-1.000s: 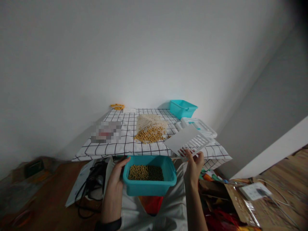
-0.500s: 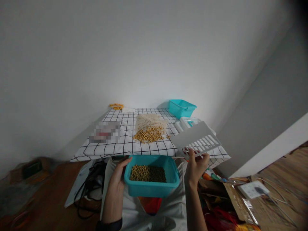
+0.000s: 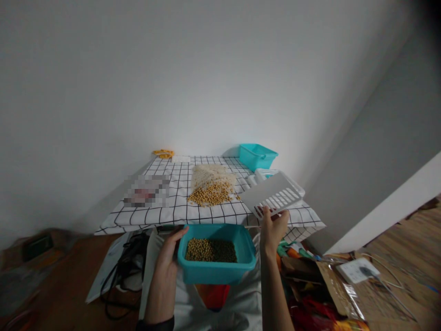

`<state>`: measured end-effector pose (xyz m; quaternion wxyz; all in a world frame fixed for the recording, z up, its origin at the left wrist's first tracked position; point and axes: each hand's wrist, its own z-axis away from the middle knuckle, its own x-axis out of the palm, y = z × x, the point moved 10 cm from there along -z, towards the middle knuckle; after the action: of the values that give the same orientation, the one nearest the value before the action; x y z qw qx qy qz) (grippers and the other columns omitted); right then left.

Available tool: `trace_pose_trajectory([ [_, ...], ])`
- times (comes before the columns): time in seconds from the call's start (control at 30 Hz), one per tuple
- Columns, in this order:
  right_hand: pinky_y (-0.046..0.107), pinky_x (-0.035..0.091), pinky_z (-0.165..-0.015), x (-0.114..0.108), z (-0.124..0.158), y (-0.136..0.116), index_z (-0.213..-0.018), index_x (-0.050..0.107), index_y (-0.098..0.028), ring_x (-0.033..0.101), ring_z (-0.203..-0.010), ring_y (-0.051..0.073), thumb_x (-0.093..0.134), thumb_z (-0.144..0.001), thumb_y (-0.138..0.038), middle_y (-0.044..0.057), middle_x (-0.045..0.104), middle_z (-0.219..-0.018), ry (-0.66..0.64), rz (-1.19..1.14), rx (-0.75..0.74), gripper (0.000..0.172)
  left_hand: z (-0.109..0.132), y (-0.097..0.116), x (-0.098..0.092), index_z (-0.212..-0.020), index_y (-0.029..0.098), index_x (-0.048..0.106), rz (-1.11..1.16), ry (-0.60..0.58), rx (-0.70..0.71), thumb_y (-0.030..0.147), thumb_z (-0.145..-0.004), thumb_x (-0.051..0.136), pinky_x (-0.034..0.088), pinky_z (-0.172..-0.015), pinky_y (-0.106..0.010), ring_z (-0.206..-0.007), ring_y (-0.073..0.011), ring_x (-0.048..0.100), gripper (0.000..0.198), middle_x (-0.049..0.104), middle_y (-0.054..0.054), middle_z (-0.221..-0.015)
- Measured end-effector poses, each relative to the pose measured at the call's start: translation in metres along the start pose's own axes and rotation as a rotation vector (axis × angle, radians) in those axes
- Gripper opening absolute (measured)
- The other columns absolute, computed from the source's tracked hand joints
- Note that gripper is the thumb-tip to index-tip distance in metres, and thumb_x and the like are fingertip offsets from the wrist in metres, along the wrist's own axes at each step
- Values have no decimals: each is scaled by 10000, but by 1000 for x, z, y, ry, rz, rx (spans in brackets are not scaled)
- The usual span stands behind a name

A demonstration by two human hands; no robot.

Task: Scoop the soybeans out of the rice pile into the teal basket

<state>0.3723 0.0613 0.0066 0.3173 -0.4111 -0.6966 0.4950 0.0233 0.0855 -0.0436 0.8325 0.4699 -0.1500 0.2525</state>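
I have the left hand (image 3: pixel 168 253) curled round the left side of a teal bin (image 3: pixel 217 272), off the tabletop's (image 3: pixel 179 188) near edge; yellow beans (image 3: pixel 200 249) and dark green ones (image 3: pixel 224 251) fill its floor. My right hand (image 3: pixel 273 229) pinches a slotted plate (image 3: pixel 263 189) by the near right corner. Mid-tabletop, loose beans (image 3: pixel 211 195) front a translucent bag (image 3: pixel 210 174); a second bin (image 3: pixel 257 158) stands far right.

Counter (image 3: pixel 161 215): draped in a white cloth (image 3: pixel 248 215) with a black grid
Beans (image 3: pixel 211 196): yellow, loose in the middle — by the near side of a pale bag (image 3: pixel 207 174)
Tub (image 3: pixel 255 157): turquoise, far right
Lids (image 3: pixel 262 173): clear, right — partly hidden
Far left: orange item (image 3: pixel 163 153), flat white piece (image 3: pixel 181 159)
Left: pixelated item (image 3: pixel 148 191)
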Motion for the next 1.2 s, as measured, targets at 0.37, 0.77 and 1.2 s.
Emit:
trace_pose_trajectory([
  [0.37, 347, 589, -743, 13, 1, 7, -1184, 610, -153, 658, -870, 172, 661, -958, -332, 57, 648, -1072, -209, -274, 56, 292, 7, -12, 22, -1057, 160, 676, 65, -6, -64, 223, -954, 624, 618, -717, -360, -848, -184, 721, 131, 733, -38, -1059],
  [0.77, 347, 591, -739, 22, 8, 11, -1195, 607, -155, 658, -872, 172, 657, -961, -332, 59, 646, -1081, -304, -383, 96, 299, 3, -11, 20, -1044, 159, 674, 69, 6, -37, 226, -950, 632, 617, -711, -356, -852, -183, 715, 123, 725, -40, -1062],
  [1.2, 356, 588, -759, 18, 11, -3, -1186, 611, -155, 657, -897, 179, 669, -952, -328, 61, 645, -1094, -262, -349, 28, 297, -1, -13, 17, -1026, 157, 675, 60, 5, -54, 228, -955, 624, 614, -691, -342, -826, -176, 713, 113, 726, -34, -1035],
])
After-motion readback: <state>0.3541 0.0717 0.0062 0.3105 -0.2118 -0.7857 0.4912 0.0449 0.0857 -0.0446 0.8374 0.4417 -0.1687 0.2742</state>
